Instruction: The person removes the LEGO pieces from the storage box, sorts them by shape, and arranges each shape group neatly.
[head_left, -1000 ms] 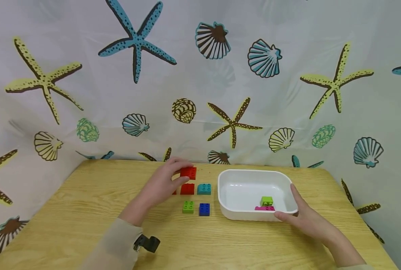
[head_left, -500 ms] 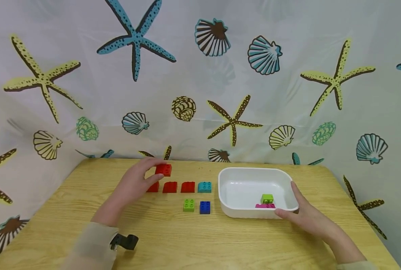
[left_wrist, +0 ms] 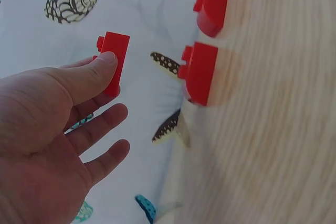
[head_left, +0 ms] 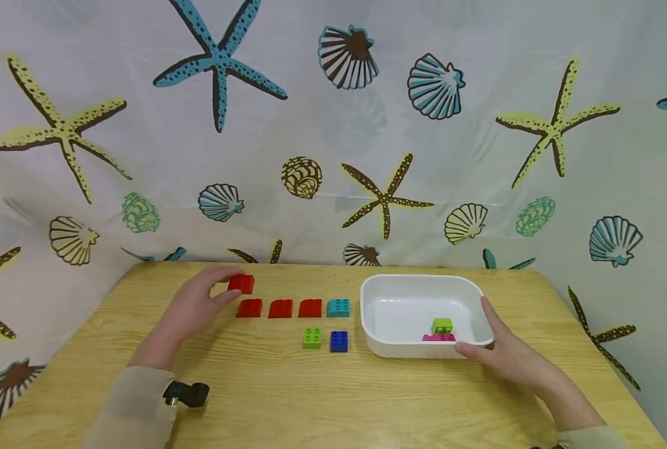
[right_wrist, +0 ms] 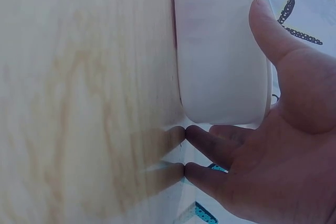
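Between thumb and fingertips, my left hand (head_left: 194, 307) pinches a red toy brick (head_left: 242, 285), raised near the left end of a row of bricks. In the left wrist view the held brick (left_wrist: 119, 43) is turned with its studs to the left, and the other fingers are spread away. The row has three red curved bricks, among them a red one (head_left: 280, 308) in the middle, then a teal brick (head_left: 338, 307). My right hand (head_left: 510, 357) holds the near right corner of a white tub (head_left: 403, 350), thumb at the rim, fingers along the side.
Inside the tub are a lime green brick (head_left: 442, 325) and a pink brick (head_left: 439, 337). Nearer me on the wooden table (head_left: 311, 399) lie another lime green brick (head_left: 311, 338) and a blue brick (head_left: 339, 341). A patterned curtain (head_left: 305, 125) hangs behind the table.
My left hand has carried the red brick leftward along the row, uncovering the red bricks it was hiding. The right hand and tub stay put; the head view has shifted slightly.
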A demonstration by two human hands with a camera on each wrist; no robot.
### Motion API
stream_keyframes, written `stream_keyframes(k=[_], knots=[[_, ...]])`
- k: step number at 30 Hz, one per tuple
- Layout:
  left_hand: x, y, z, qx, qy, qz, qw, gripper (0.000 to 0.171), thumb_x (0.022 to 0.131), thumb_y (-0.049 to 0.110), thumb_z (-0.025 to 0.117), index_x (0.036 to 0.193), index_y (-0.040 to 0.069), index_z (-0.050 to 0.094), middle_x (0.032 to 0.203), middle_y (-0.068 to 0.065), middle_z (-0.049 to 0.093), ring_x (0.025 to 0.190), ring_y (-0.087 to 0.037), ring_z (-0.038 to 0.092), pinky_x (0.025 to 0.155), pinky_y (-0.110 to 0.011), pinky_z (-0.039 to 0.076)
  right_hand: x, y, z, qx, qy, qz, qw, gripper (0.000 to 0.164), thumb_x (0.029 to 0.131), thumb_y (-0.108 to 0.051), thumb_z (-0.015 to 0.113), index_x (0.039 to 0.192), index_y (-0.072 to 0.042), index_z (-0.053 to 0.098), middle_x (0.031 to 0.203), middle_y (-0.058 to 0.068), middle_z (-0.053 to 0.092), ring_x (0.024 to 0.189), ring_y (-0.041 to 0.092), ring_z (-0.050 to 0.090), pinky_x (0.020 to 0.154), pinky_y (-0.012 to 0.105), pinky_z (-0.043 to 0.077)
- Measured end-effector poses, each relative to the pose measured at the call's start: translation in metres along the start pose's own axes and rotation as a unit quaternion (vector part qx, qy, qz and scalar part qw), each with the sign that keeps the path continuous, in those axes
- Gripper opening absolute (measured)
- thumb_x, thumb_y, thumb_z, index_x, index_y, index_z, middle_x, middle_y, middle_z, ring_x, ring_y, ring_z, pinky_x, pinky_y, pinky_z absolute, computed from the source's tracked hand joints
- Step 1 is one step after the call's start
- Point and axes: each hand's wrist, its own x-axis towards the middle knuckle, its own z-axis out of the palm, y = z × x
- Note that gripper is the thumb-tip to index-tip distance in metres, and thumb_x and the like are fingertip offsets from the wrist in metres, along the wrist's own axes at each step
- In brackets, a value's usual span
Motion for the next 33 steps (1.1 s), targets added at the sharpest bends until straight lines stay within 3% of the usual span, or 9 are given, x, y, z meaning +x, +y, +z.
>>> stream_keyframes(k=[12, 20, 33], knots=[[-0.007, -0.035, -0.001, -0.017, -0.011, -0.036, 0.9992, 0.047, 0.108, 0.016, 0.074, 0.151, 0.001, 0.063, 0.151, -0.026, 0.061, 0.139, -0.05, 0.054, 0.117, -0.07, 0.042, -0.001, -0.003, 0.0, 0.003, 0.0, -0.002, 1.0, 0.127, 0.103, -0.054, 0.076, 0.173, -0.008, -0.021, 0.176, 0.039, -0.004, 0.16, 0.063, 0.01, 0.127, 0.075, 0.016], [-0.017, -0.051, 0.002, -0.059, -0.037, -0.09, 0.9935, 0.048, 0.109, 0.021, 0.072, 0.153, 0.004, 0.061, 0.156, -0.028, 0.056, 0.141, -0.053, 0.052, 0.117, -0.073, 0.04, 0.0, -0.001, 0.001, -0.004, 0.002, 0.001, 1.0, 0.127, 0.103, -0.055, 0.075, 0.173, -0.008, -0.02, 0.176, 0.04, -0.002, 0.159, 0.064, 0.012, 0.126, 0.075, 0.017], [-0.015, -0.06, 0.008, -0.03, -0.049, -0.083, 0.9949, 0.043, 0.106, 0.015, 0.076, 0.146, 0.004, 0.066, 0.151, -0.031, 0.06, 0.137, -0.052, 0.055, 0.117, -0.072, 0.04, 0.001, 0.0, 0.0, 0.002, -0.002, 0.011, 1.0, 0.127, 0.103, -0.056, 0.075, 0.173, -0.01, -0.022, 0.177, 0.038, -0.005, 0.16, 0.063, 0.01, 0.126, 0.076, 0.015]])
